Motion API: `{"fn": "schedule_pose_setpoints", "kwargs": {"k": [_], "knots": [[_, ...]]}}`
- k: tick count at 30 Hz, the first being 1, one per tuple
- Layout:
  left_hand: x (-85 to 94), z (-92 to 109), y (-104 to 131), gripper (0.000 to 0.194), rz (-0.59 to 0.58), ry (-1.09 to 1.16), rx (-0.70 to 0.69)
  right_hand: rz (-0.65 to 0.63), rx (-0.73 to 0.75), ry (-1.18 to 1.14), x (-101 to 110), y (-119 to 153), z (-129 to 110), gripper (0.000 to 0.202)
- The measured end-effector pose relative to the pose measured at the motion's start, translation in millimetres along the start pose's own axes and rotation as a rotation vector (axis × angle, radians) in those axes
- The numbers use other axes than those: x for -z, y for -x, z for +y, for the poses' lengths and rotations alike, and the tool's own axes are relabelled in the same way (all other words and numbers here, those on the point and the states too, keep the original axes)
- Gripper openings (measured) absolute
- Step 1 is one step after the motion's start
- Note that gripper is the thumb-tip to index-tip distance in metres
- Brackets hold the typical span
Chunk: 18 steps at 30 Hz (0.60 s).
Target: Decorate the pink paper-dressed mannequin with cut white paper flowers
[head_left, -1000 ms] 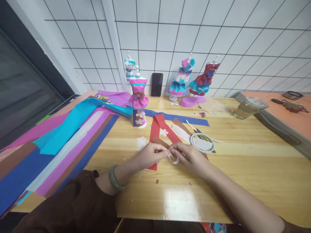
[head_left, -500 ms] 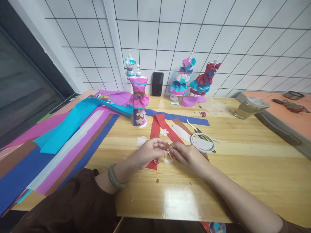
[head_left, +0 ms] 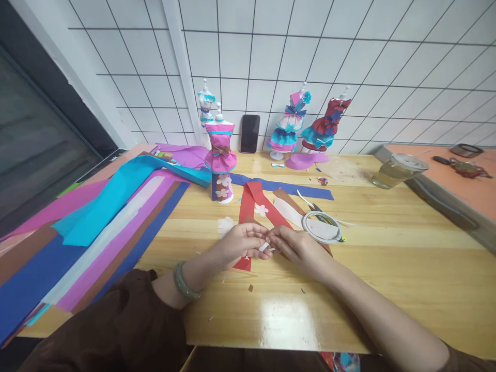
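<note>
Over the middle of the wooden table, my left hand [head_left: 239,244] and my right hand [head_left: 296,245] meet fingertip to fingertip, both in a pinch. Between them is a small white strip [head_left: 265,246], curled and partly hidden by the fingers. Beneath the hands lies a folded red strip [head_left: 247,206], with a white flower cutout [head_left: 261,210] at its fold. Another white flower cutout [head_left: 225,225] rests left of it. Just right of my right hand is a pale ring [head_left: 322,238] that looks like a tape roll, lying over scissors [head_left: 315,207].
Several small dress forms stand behind, including one in a pink dress [head_left: 220,137]. A phone [head_left: 250,133] leans on the tiled wall. Long coloured strips [head_left: 112,206] cover the left side. A cup of liquid [head_left: 399,170] stands at the right; a blue strip [head_left: 287,188] lies behind.
The white strip between my fingers has shifted from a hanging loop to a shorter curl beside the left fingertips. My left fingers have lowered slightly; the view has barely moved.
</note>
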<state>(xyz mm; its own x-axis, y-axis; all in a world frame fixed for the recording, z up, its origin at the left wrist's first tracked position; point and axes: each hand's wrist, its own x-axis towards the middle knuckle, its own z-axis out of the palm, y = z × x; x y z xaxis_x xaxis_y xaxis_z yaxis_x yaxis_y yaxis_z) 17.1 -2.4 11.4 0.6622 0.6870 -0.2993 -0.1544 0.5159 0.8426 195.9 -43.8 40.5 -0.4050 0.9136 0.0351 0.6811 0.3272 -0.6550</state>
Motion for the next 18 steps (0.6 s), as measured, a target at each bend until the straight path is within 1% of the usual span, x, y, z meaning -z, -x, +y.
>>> {"fn": "schedule_pose_setpoints", "kwargs": {"k": [2,7,14,18], "knots": [[-1.6,1.0,0.2,0.032,0.009,-0.01,0.02,-0.006,-0.01,-0.016,0.4,-0.4,-0.4,0.021],[-4.1,2.5,1.2,0.032,0.043,-0.006,0.051,-0.007,-0.013,-0.054,0.3,-0.9,0.7,0.022],[-3.0,0.1,0.5,0.027,0.054,-0.032,0.041,0.008,-0.003,-0.096,-2.6,-1.0,4.1,0.024],[-3.5,-0.5,0.5,0.028,0.067,-0.05,0.041,-0.014,-0.011,-0.199,-3.2,-1.7,6.2,0.026]]}}
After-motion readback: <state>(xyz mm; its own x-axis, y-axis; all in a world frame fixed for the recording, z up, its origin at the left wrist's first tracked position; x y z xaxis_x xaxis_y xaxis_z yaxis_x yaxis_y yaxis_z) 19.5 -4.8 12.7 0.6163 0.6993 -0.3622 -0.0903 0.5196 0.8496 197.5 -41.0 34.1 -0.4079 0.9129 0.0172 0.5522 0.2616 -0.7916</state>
